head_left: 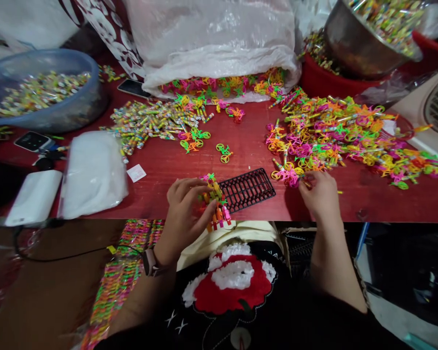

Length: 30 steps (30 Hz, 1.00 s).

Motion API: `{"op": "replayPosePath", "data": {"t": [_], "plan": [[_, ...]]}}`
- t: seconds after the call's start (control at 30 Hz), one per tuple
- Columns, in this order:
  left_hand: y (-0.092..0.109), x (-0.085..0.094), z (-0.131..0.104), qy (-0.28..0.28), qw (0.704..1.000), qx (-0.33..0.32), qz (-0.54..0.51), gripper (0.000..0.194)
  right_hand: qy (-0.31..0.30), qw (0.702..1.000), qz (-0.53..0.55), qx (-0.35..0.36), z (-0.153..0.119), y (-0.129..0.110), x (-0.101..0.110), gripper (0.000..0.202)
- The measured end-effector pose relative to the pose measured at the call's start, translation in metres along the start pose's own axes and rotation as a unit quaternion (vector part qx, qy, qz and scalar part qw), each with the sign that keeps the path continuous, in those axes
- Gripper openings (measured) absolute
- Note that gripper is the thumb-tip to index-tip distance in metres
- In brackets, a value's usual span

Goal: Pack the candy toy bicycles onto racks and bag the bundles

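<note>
A black plastic rack (247, 190) with a grid of slots lies near the table's front edge. Small colourful toy pieces (222, 214) fill its left end, in pink, orange, yellow and green. My left hand (186, 206) curls round that filled end, thumb on the near side and fingers on the far side. At the near edge of a heap of toy bicycles and small tubes (314, 126), my right hand (319, 192) pinches a small tube (306, 183), partly hidden by the fingers. A few toy bicycles (224, 152) lie loose beyond the rack.
Wrapped tubes (149, 121) are heaped at back left, near a blue basin (95, 92) of more tubes. A white sack (219, 58) spills toy bicycles. Plastic bags (95, 175), a white power bank (34, 197) and a phone (133, 88) lie left. A metal bowl (365, 48) stands back right.
</note>
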<state>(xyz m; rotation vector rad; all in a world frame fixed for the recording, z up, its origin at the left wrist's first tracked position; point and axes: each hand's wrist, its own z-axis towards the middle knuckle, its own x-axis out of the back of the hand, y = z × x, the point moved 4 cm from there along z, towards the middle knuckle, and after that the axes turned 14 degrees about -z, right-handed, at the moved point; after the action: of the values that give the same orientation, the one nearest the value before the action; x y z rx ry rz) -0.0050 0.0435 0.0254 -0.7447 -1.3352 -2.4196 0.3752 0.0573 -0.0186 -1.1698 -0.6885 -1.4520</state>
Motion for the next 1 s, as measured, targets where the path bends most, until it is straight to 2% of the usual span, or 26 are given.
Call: {"op": "replayPosePath", "data": {"t": [0.07,0.17,0.23,0.33,0.53,0.67,0.77,0.83,0.87,0.93,1.0], "plan": [[-0.002,0.0,-0.001,0.01,1.0,0.009,0.014,0.016,-0.018,1.0,-0.01,0.014,-0.002,0.006,-0.01,0.037],[0.0,-0.008,-0.001,-0.044,0.998,0.013,0.048,0.02,-0.018,1.0,0.012,0.02,-0.007,0.001,-0.017,0.033],[0.002,-0.012,0.001,-0.08,0.994,0.015,0.077,0.023,-0.024,0.998,0.051,0.022,-0.009,-0.007,-0.016,0.029],[0.003,-0.014,0.004,-0.096,0.991,0.016,0.093,0.022,-0.017,0.995,0.101,0.017,-0.012,-0.016,-0.01,0.031],[0.0,-0.011,0.005,-0.128,0.99,0.001,0.058,0.02,0.003,0.992,0.128,-0.018,-0.022,-0.023,-0.004,0.032],[0.0,-0.007,0.006,-0.16,0.987,-0.017,0.023,0.019,0.005,0.991,0.131,-0.026,-0.023,-0.017,0.001,0.035],[-0.001,-0.005,0.008,-0.17,0.985,-0.031,0.008,0.019,-0.038,0.981,0.18,-0.064,-0.021,-0.008,-0.001,0.04],[-0.002,-0.004,0.008,-0.172,0.984,-0.038,0.002,0.02,-0.105,0.953,0.269,-0.093,-0.023,-0.007,-0.007,0.041],[-0.003,-0.004,0.007,-0.174,0.984,-0.042,-0.002,0.021,-0.14,0.926,0.333,-0.108,-0.024,-0.009,-0.012,0.041],[-0.005,-0.004,0.006,-0.18,0.983,-0.044,-0.009,0.024,-0.201,0.853,0.463,-0.136,-0.03,-0.022,-0.021,0.039],[-0.006,-0.005,0.005,-0.182,0.982,-0.044,-0.01,0.024,-0.234,0.781,0.556,-0.161,-0.036,-0.041,-0.028,0.038]]}}
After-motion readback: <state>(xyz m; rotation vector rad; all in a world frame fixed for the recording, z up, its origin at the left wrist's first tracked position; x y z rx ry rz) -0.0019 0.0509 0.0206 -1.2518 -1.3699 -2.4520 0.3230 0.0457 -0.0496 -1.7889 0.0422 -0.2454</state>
